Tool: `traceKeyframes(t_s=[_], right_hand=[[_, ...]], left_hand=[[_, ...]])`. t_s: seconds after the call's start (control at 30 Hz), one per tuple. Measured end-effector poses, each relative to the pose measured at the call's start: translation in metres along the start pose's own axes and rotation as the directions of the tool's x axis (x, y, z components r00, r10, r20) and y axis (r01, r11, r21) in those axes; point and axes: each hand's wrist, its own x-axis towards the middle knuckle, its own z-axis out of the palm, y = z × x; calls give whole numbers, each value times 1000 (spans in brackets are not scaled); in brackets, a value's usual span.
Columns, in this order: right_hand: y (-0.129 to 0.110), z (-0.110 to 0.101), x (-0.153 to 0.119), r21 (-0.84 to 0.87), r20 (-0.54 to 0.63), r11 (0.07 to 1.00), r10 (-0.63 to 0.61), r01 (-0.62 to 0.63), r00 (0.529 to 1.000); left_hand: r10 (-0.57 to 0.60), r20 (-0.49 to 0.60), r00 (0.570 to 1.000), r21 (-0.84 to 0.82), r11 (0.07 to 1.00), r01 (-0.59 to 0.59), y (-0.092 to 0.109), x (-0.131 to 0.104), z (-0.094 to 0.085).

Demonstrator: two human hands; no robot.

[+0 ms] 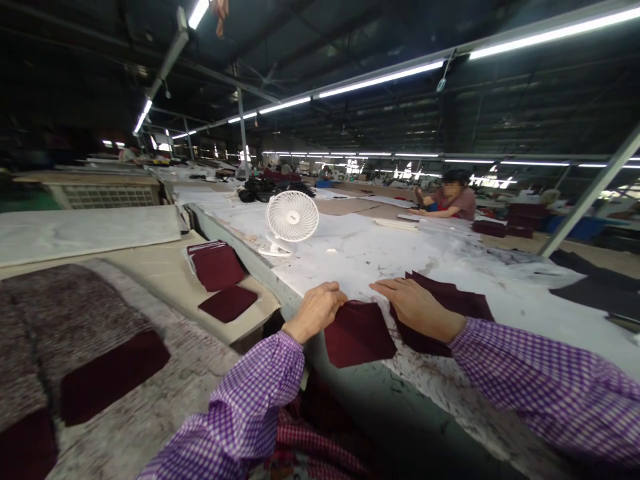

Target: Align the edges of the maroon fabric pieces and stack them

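Observation:
My left hand (319,309) pinches the upper edge of a maroon fabric piece (359,337), which hangs partly over the table's front edge. Stretched out with its fingers pointing left, my right hand (417,307) lies across a second group of maroon fabric pieces (457,299). Part of that group is hidden under the palm and sleeve. Both forearms wear purple checked sleeves.
A small white fan (293,217) stands on the white-covered table (350,260). On the lower left surface are a maroon fabric stack (217,265) and loose maroon pieces (115,377). Across the table, a person (453,200) leans on it. A slanted metal post (590,193) rises at right.

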Motion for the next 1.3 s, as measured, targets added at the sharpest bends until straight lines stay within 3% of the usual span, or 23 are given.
traceKeyframes(t_s=[0.07, 0.17, 0.37, 0.5, 0.7, 0.97, 1.3], right_hand=[[0, 3, 3, 122, -75, 992, -3, 12, 997], [-6, 13, 4, 264, -84, 960, -77, 97, 993], [-14, 31, -3, 212, -29, 974, -77, 82, 997], [-8, 21, 2, 276, -29, 952, -126, 129, 992], [-6, 1, 18, 280, -199, 950, -83, 137, 977], [-13, 17, 12, 308, -123, 943, -93, 127, 988], [-16, 15, -2, 311, -79, 950, -11, 35, 997]], left_hand=[[1, 3, 1000, 25, 1000, -1, 2, -1, 1], [7, 0, 1000, 34, 999, -7, 2, -2, 1], [27, -6, 1000, -29, 999, -27, -15, -7, -2], [2, -10, 1000, -32, 999, -2, -20, -8, -5], [12, -8, 1000, 20, 1000, -12, -11, -9, -6], [-18, 10, 1000, 79, 997, 17, 2, -3, -4], [-34, 61, 998, 102, 994, 28, 16, 2, -5]])
